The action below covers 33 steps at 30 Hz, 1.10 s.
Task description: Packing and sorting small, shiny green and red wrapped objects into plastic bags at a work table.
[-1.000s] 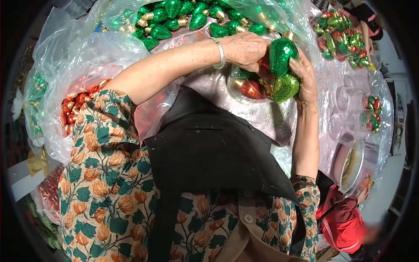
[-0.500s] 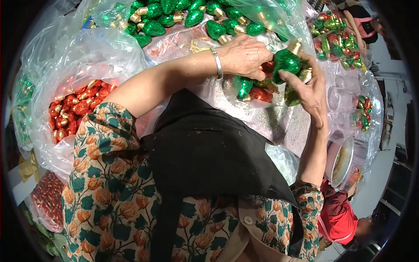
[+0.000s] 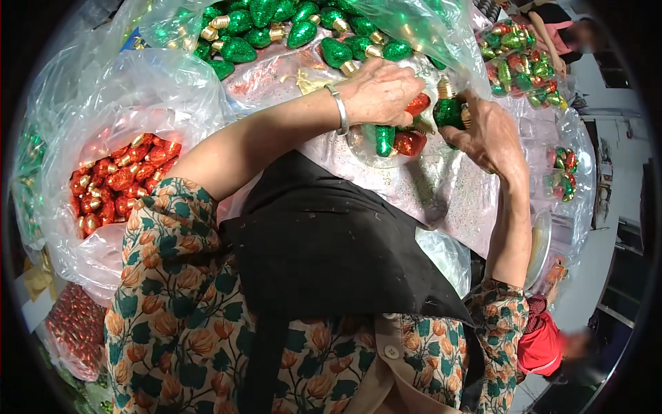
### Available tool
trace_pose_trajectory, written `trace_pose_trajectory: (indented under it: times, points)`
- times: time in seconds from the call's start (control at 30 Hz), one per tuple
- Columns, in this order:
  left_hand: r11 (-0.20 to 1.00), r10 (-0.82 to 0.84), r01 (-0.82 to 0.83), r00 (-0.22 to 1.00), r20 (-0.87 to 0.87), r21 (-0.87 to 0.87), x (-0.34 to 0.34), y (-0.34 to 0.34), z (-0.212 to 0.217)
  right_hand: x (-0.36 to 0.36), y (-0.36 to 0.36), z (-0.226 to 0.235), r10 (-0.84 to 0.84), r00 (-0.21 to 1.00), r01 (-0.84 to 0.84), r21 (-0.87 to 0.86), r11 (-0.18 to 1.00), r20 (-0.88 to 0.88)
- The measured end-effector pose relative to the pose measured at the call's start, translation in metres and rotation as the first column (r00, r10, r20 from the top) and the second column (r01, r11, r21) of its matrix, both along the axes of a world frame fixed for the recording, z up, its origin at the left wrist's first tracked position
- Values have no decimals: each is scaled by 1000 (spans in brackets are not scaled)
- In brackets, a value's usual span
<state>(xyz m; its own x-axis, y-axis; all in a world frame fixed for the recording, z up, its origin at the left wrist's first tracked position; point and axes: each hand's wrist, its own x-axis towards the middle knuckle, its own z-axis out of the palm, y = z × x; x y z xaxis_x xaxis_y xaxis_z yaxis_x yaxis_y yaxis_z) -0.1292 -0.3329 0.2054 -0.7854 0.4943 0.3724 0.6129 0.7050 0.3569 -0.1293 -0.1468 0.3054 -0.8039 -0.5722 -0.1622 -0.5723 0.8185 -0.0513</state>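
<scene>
My left hand point(image 3: 381, 91), with a silver bangle on the wrist, is closed over a red glitter bulb ornament point(image 3: 418, 105) above a clear plastic tray point(image 3: 358, 140). A green bulb point(image 3: 384, 139) and another red bulb point(image 3: 409, 143) lie in that tray. My right hand point(image 3: 486, 134) grips a green glitter bulb point(image 3: 448, 110) with a gold cap, right beside the left hand. Both hands work over a glitter-dusted plastic sheet point(image 3: 441, 190).
A clear bag of green bulbs point(image 3: 276, 27) lies at the top, a bag of red bulbs point(image 3: 114, 183) at the left. Packed clear trays of mixed bulbs point(image 3: 520, 58) stand at the upper right, more point(image 3: 565, 172) at the right. A person in red point(image 3: 541, 345) is at the lower right.
Both hands have dropped lower onto the tray. The right hand went from a cluster of green bulbs held high to one green bulb; the left now holds a red one.
</scene>
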Motion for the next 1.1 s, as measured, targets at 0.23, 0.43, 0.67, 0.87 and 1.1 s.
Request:
trace_pose_trajectory:
  times: [0.23, 0.43, 0.67, 0.87, 1.1]
  points:
    - [1000, -12, 13, 1000, -29, 29, 1, 2, 1, 1, -16, -4, 84, 991, -61, 199, 978, -107]
    - [997, -65, 65, 998, -5, 30, -9, -4, -1, -37, -24, -17, 16, 996, -11, 66, 998, -85]
    - [988, -35, 45, 997, 72, -147, -7, 6, 11, -29, -15, -28, 115, 976, -73, 221, 972, -186]
    - [994, -94, 104, 968, 233, -33, -16, -5, 10, -33, -17, -44, -87, 991, 127, -886, 446, 98]
    - [988, -138, 127, 980, 140, 85, -15, 2, -2, 5, -8, -85, -221, 956, -35, -820, 571, -194]
